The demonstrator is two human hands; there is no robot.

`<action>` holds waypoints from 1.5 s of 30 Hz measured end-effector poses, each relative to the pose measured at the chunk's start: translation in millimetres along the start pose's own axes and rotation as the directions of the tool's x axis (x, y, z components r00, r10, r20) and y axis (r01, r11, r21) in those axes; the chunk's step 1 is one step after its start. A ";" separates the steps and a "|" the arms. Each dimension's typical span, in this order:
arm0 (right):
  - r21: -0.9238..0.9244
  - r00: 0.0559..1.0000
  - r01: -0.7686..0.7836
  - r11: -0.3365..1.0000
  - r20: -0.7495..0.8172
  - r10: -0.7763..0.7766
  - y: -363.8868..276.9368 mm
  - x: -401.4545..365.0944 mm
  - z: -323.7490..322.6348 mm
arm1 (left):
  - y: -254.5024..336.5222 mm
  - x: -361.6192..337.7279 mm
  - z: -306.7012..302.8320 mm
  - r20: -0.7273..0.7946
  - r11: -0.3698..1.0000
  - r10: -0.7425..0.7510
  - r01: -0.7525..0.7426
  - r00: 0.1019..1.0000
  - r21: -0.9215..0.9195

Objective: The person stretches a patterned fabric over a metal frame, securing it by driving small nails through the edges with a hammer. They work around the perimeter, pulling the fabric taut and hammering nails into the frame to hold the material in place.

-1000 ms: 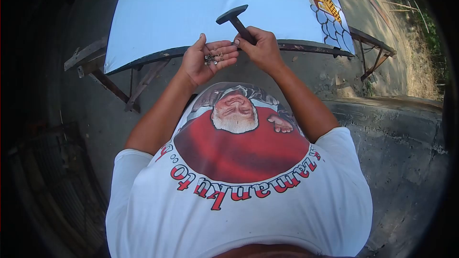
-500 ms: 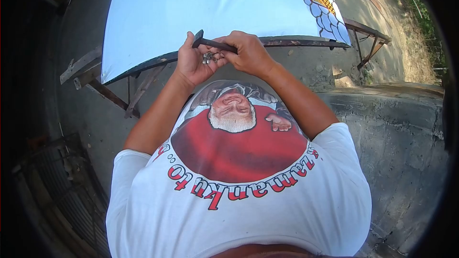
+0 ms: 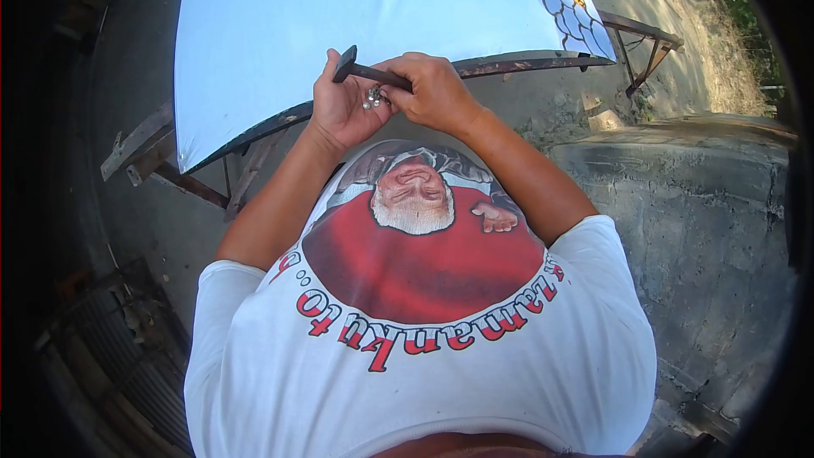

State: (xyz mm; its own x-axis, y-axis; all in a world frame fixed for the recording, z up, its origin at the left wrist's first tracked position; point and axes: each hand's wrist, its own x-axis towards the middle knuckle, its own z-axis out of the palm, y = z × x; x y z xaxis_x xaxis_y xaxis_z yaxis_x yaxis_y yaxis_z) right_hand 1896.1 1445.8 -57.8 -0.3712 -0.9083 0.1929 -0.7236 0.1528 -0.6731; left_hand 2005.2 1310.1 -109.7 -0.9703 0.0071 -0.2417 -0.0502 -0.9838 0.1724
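Observation:
My left hand (image 3: 341,110) is palm up, thumb stretched out, with several small shiny metal tacks (image 3: 371,100) lying in the palm near the fingers. In my right hand (image 3: 437,92) is a dark hammer (image 3: 373,75). It is gripped by its handle, and its head points left, above my left palm. The right fingertips reach down to the tacks, but whether they pinch one is hidden. Just beyond both hands lies a taut white-blue sheet (image 3: 339,8) with a printed pattern at its right corner, along a dark frame edge (image 3: 271,121).
Wooden trestle supports stand at the left (image 3: 140,148) and right (image 3: 644,38) of the frame. A grey concrete block (image 3: 678,203) is close on my right. At lower left is a dark ribbed metal object (image 3: 127,365). Greenery shows at upper right.
The view has shifted slightly, so the sheet's right side appears higher and its left corner lower. The right fingers have moved in a little over the tacks; the hammer remains held.

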 end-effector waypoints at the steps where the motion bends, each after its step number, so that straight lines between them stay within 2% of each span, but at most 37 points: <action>1: -0.001 1.000 -0.006 1.000 -0.002 0.006 2.4 0.7 1.9 | 0.7 1.8 -4.0 0.000 1.000 -0.007 0.007 1.000 -0.001; 7: -0.102 0.995 -0.096 0.990 0.000 0.097 10.1 -0.4 -1.6 | -0.3 8.7 -6.2 0.003 0.997 -0.066 0.066 0.998 -0.024; 9: 0.049 0.990 -0.108 0.993 -0.082 0.112 9.2 -3.5 -4.4 | -0.1 12.4 -12.4 0.191 0.992 -0.103 0.115 0.976 -0.053; 10: 0.045 0.990 -0.112 0.993 -0.087 0.115 7.3 -4.9 -6.8 | -0.9 15.4 -14.1 0.196 0.991 -0.109 0.122 0.975 -0.052; 12: 0.109 0.974 -0.184 0.977 -0.111 0.196 2.2 -10.1 -12.9 | -5.4 18.3 -7.8 0.109 0.991 -0.123 0.128 0.986 -0.039; 13: 0.103 0.972 -0.190 0.976 -0.121 0.202 2.7 -13.6 -14.3 | -8.0 20.4 -7.0 0.117 0.990 -0.134 0.139 0.984 -0.036; 15: 0.275 0.945 -0.257 0.927 -0.130 0.301 6.9 -20.6 -14.4 | -13.5 22.7 -1.4 -0.031 0.984 -0.157 0.159 0.987 0.077; 16: 0.268 0.943 -0.256 0.929 -0.142 0.301 13.0 -24.1 -16.3 | -21.1 24.6 4.2 -0.021 0.983 -0.163 0.165 0.986 0.083; 18: 0.498 0.937 -0.264 0.826 -0.070 0.342 26.1 -29.9 -23.6 | -36.0 24.0 28.3 -0.301 0.940 -0.017 0.118 0.953 0.319; 19: 0.496 0.938 -0.258 0.829 -0.076 0.338 34.0 -31.5 -32.5 | -38.5 29.2 23.3 -0.295 0.939 -0.015 0.115 0.955 0.324; 21: 0.273 0.949 -0.293 0.917 -0.036 0.314 51.1 -35.3 -54.0 | -42.8 40.1 2.1 -0.256 0.897 -0.031 0.140 0.966 0.420; 22: 0.276 0.952 -0.281 0.919 -0.042 0.304 58.7 -38.6 -64.5 | -50.1 47.7 -1.7 -0.255 0.893 -0.022 0.133 0.967 0.430; 24: 0.442 0.886 -0.423 0.791 0.019 0.463 77.0 -44.2 -87.6 | -59.0 63.5 6.6 -0.245 0.876 -0.008 0.125 0.969 0.466; 25: 0.442 0.895 -0.406 0.800 0.014 0.447 82.7 -43.7 -92.4 | -57.8 67.0 8.8 -0.238 0.872 0.009 0.109 0.971 0.477; 27: 0.583 0.868 -0.397 0.709 -0.013 0.496 111.9 -56.5 -114.3 | -76.6 90.3 28.6 -0.292 0.904 -0.050 0.167 0.955 0.394; 28: 0.603 0.875 -0.380 0.701 -0.012 0.484 125.7 -61.6 -124.0 | -84.7 103.0 34.1 -0.359 0.910 -0.062 0.201 0.931 0.363; 29: 0.609 0.886 -0.357 0.708 -0.020 0.464 138.9 -66.3 -132.8 | -92.0 114.7 38.0 -0.356 0.906 -0.040 0.184 0.934 0.381; 32: 0.686 0.849 -0.381 0.620 -0.005 0.528 172.3 -80.1 -153.1 | -113.7 144.7 38.5 -0.392 0.933 -0.077 0.205 0.917 0.297; 33: 0.692 0.862 -0.359 0.627 -0.012 0.506 184.5 -84.9 -159.0 | -121.9 154.9 39.9 -0.388 0.930 -0.052 0.186 0.920 0.317; 35: 0.746 0.854 -0.365 0.558 0.029 0.519 204.7 -93.9 -168.3 | -135.7 172.0 41.5 -0.399 0.961 0.029 0.085 0.916 0.265; 36: 0.749 0.849 -0.372 0.549 0.036 0.527 213.0 -97.8 -173.0 | -139.7 180.7 41.8 -0.394 0.980 0.018 0.062 0.919 0.189; 40: 0.674 0.858 -0.411 0.613 0.060 0.510 245.8 -100.6 -190.6 | -158.5 208.9 43.6 -0.442 0.988 0.126 -0.072 0.888 0.136; 42: 0.565 0.902 -0.344 0.750 -0.021 0.431 264.1 -92.4 -192.2 | -163.3 221.4 41.9 -0.429 0.980 0.191 -0.144 0.883 0.139; 43: 0.437 0.893 -0.388 0.812 -0.042 0.449 260.4 -87.6 -199.5 | -163.1 224.3 32.2 -0.357 0.988 0.151 -0.128 0.922 0.088; 44: 0.264 0.926 -0.316 0.911 -0.126 0.357 260.7 -83.4 -203.6 | -166.5 225.6 29.0 -0.356 0.986 0.155 -0.121 0.921 0.116; 45: 0.241 0.936 -0.267 0.933 -0.167 0.311 271.2 -77.1 -196.8 | -168.6 227.1 32.6 -0.342 0.981 0.168 -0.122 0.925 0.152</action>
State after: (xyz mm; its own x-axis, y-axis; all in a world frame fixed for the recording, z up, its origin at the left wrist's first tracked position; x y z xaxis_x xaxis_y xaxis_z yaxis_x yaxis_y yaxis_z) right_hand 1614.0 1634.0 -114.7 -0.6692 -0.7375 0.0906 -0.4361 0.2912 -0.8515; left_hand 1785.5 1483.4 -162.6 -0.8246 -0.2199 -0.5212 0.0328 -0.9384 0.3441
